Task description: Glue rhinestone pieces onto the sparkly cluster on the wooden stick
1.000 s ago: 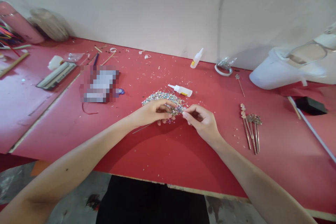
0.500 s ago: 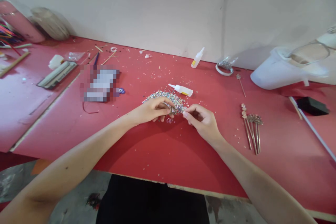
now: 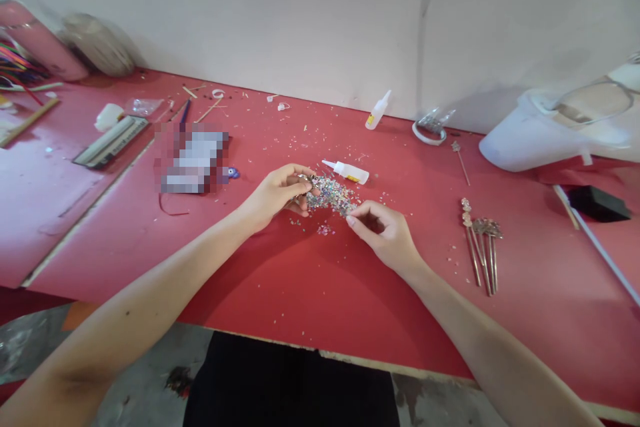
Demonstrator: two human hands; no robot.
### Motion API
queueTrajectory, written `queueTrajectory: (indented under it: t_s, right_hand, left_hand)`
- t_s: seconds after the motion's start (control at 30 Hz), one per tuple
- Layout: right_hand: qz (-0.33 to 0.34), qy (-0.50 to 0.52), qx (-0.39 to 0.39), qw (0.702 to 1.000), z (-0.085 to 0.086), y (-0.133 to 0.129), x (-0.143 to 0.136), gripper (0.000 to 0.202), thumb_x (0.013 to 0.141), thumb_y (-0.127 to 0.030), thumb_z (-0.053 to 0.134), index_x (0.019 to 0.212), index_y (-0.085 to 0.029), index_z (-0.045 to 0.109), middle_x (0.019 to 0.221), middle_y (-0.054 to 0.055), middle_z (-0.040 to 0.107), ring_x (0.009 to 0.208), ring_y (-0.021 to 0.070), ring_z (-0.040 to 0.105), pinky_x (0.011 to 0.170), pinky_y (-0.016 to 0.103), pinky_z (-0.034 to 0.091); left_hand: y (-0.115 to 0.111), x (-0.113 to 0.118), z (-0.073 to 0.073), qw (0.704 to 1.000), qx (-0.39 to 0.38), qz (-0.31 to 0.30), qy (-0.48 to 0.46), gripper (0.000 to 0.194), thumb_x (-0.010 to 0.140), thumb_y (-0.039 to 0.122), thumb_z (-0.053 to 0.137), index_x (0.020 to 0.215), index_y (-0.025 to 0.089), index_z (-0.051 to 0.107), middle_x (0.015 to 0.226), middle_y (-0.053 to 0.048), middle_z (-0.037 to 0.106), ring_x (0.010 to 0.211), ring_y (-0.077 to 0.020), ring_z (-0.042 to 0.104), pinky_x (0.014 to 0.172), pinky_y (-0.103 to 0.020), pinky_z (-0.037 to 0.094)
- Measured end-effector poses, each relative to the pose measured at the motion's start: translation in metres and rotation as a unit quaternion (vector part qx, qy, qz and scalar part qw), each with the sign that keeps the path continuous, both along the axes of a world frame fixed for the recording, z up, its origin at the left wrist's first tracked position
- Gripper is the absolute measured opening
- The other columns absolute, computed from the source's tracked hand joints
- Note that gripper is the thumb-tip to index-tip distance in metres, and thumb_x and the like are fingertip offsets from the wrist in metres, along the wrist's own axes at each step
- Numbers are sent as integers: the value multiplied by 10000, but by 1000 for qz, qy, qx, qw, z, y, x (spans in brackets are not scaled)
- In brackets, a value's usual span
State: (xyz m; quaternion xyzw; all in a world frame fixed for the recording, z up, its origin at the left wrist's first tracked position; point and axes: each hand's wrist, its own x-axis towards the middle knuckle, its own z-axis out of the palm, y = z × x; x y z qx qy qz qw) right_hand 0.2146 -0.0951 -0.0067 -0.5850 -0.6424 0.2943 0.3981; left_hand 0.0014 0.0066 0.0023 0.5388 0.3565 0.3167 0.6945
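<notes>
My left hand (image 3: 283, 195) is closed around a small gold-coloured metal ornament (image 3: 309, 179), mostly hidden by the fingers, at the left side of a pile of glittering rhinestones (image 3: 330, 193). On the pile's right edge, my right hand (image 3: 383, 230) has thumb and forefinger pinched together; whatever is between the tips is too small to make out. Just behind the pile lies a white glue bottle (image 3: 351, 173) on its side. A few pink stones (image 3: 325, 230) are scattered in front of it.
Several metal hairpins (image 3: 481, 247) with flower heads lie at right, one single hairpin (image 3: 461, 163) farther back. A second glue bottle (image 3: 379, 111) stands by the wall. A white bucket (image 3: 515, 133), a black block (image 3: 599, 203), and a blurred phone-like object (image 3: 193, 163) flank the work area.
My left hand has moved left and slightly back with the ornament, uncovering more of the rhinestone pile. My right hand stays nearly in place, still pinched.
</notes>
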Motion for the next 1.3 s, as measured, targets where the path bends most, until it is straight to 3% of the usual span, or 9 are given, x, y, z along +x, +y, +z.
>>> queueTrajectory:
  t_s: [0.13,0.3,0.47,0.67,0.93,1.1,1.3]
  right_hand:
    - [61,-56,16,996,-1,1,2,112,851,-243,580,750,-193,581,685,-14,560,565,86,465,541,232,385]
    - [124,-92,-1,988,-2,2,7,88,842,-217,582,755,-199,582,678,-25,535,554,77,443,534,223,366]
    - [137,-116,-8,984,-4,3,10,53,856,-224,568,838,-205,614,713,-19,560,573,80,456,559,226,379]
    - [174,-147,21,974,-2,3,11,246,899,-206,477,1066,-222,657,857,24,619,643,93,513,612,240,416]
    - [194,-230,39,953,3,1,7,366,887,-153,416,1129,-262,668,843,19,591,637,100,514,604,246,422]
    - [205,-250,55,945,3,0,8,397,904,-139,371,1169,-256,643,835,25,575,632,103,512,595,236,425]
    - [209,-278,58,936,2,-1,7,400,936,-153,338,1197,-243,627,831,31,560,619,105,508,583,236,423]
  left_hand:
    - [1,0,-2,1000,-20,6,-15,173,838,160,584,1010,176,571,862,-51,670,537,-84,556,587,-300,592]
    - [4,-2,1,999,-1,40,-8,188,841,140,565,1027,169,559,888,-58,663,565,-89,574,538,-257,573]
    - [9,-4,4,995,8,95,1,224,834,114,552,1052,164,534,910,-63,643,602,-106,608,500,-231,553]
    - [11,-4,5,994,-1,112,-4,209,826,105,548,1026,165,528,894,-53,620,606,-120,621,472,-239,547]
    - [13,-5,5,991,-2,134,-14,237,811,105,550,1037,173,528,890,-45,607,619,-114,616,464,-223,530]
    - [17,-7,6,982,31,182,-34,206,825,119,531,1020,183,519,920,-30,575,610,-100,620,469,-223,529]
    - [22,-10,3,974,46,214,-62,224,829,88,502,1031,186,497,920,-14,568,599,-97,642,582,-264,567]
